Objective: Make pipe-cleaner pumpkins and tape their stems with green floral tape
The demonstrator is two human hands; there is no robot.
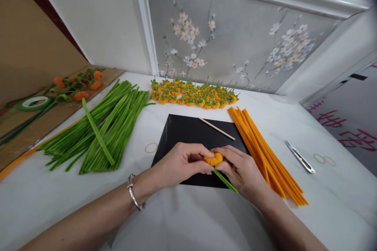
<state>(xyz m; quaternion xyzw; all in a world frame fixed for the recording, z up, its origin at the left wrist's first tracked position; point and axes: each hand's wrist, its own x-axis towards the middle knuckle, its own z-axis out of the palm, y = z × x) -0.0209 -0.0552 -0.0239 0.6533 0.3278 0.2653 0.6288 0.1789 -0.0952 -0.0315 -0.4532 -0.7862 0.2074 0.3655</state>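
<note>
Between my two hands, over a black mat (176, 133), is a small orange pumpkin (213, 159) that looks bent from fuzzy pipe cleaner. My left hand (184, 160), with a silver bangle at the wrist, pinches its left side. Fingers of my right hand (240, 164) close on the pumpkin's right side. A green pipe cleaner (225, 180) sticks out below it, slanting down to the right; its upper end is hidden by the fingers. On the mat beyond my hands lies a thin wooden stick (216, 128).
Green pipe cleaners (112, 125) are heaped at left, orange pipe cleaners (265, 153) at right. Finished pumpkins (191, 94) with green tops stand in rows by the wall. A utility knife (299, 157) lies far right. Left, cardboard (38, 125) bears green tape (34, 103) and orange flowers (81, 95).
</note>
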